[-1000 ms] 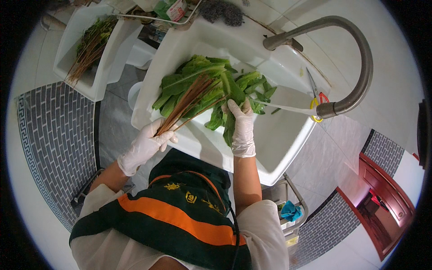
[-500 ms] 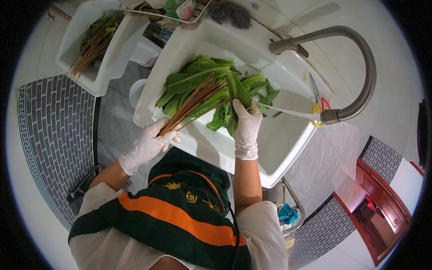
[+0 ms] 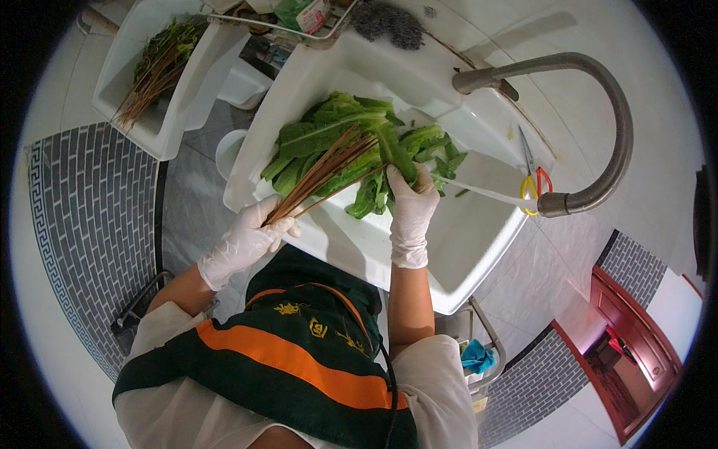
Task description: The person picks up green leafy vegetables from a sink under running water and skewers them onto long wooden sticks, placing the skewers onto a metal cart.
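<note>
My left hand, in a white glove, is closed around the lower ends of a bunch of thin brown stems. These slant up and to the right over a heap of long green leaves in the white sink. At the right side of the heap my gloved right hand is closed on a leaf's end, its fingertips partly hidden. One stem reaches as far as its thumb. A stream of water runs from the curved metal faucet toward the fingers of that hand.
Scissors with red and yellow handles lie on the sink's right rim. A dark scouring pad sits at the back. Another white basin at the far left holds more brown-stemmed greens. Below the sink hangs a blue cloth.
A leaf tip that hung below my right hand's fingers has drawn up out of sight. Both hands keep nearly the same places, and the view has shifted slightly.
</note>
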A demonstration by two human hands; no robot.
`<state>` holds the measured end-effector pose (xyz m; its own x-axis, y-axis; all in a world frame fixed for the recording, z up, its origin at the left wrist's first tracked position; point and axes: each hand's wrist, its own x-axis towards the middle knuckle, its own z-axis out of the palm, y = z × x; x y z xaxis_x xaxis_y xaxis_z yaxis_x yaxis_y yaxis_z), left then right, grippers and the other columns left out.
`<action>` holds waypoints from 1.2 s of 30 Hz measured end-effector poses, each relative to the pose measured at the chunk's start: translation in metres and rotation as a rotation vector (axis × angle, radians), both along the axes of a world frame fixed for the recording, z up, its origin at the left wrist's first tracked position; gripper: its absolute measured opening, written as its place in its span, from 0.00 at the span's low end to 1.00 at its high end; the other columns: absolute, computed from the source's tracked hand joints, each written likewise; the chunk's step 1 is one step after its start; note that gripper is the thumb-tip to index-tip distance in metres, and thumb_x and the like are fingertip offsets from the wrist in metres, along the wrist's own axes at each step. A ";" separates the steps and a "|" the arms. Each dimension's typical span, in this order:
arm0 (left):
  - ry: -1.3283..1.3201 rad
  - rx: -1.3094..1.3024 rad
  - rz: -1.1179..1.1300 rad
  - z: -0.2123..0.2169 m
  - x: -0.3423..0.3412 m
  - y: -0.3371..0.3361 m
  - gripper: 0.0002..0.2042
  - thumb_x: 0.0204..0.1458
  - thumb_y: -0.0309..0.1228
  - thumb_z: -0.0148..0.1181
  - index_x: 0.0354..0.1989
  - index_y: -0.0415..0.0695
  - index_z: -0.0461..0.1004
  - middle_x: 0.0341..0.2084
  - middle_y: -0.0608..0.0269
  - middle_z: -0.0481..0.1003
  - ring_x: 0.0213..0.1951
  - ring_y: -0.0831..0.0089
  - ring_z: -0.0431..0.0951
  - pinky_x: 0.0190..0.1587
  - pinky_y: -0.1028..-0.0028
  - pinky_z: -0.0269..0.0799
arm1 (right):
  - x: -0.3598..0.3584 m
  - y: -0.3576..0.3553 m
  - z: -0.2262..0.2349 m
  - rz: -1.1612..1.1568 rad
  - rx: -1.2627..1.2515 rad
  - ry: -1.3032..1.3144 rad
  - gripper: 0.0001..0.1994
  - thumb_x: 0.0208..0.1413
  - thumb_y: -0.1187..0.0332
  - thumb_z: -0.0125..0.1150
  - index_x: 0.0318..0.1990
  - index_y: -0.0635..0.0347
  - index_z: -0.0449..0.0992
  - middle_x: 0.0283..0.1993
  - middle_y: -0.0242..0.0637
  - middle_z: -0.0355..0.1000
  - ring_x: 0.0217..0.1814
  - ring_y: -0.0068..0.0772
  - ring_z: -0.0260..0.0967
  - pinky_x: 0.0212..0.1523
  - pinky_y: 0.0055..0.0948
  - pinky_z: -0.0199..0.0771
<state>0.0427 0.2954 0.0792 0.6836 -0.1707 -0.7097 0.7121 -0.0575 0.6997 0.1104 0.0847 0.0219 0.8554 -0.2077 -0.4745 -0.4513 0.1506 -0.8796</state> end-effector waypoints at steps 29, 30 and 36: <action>0.105 0.036 0.060 -0.017 -0.012 0.009 0.06 0.52 0.24 0.44 0.37 0.39 0.65 0.21 0.67 0.70 0.14 0.89 0.59 0.15 0.89 0.54 | -0.035 0.039 -0.048 -0.034 -0.242 -0.267 0.12 0.43 0.78 0.57 0.39 0.66 0.68 0.35 0.37 0.68 0.28 0.20 0.65 0.23 0.16 0.68; 0.094 0.040 0.047 -0.018 -0.013 0.010 0.06 0.52 0.24 0.44 0.37 0.39 0.66 0.21 0.68 0.70 0.14 0.89 0.58 0.15 0.89 0.54 | -0.031 0.039 -0.043 -0.046 -0.243 -0.327 0.13 0.43 0.78 0.57 0.40 0.66 0.67 0.36 0.37 0.68 0.29 0.20 0.66 0.24 0.16 0.68; 0.054 0.026 0.055 -0.016 -0.012 0.009 0.06 0.52 0.24 0.44 0.37 0.39 0.65 0.21 0.69 0.70 0.14 0.90 0.58 0.16 0.90 0.53 | -0.034 0.034 -0.041 0.070 -0.516 -0.381 0.07 0.39 0.80 0.60 0.28 0.64 0.71 0.30 0.39 0.71 0.31 0.27 0.68 0.32 0.22 0.68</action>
<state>0.0307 0.3049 0.0636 0.6518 -0.1146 -0.7497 0.7515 -0.0352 0.6588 0.0762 0.1185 -0.0191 0.9639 -0.2659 0.0108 -0.0869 -0.3528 -0.9316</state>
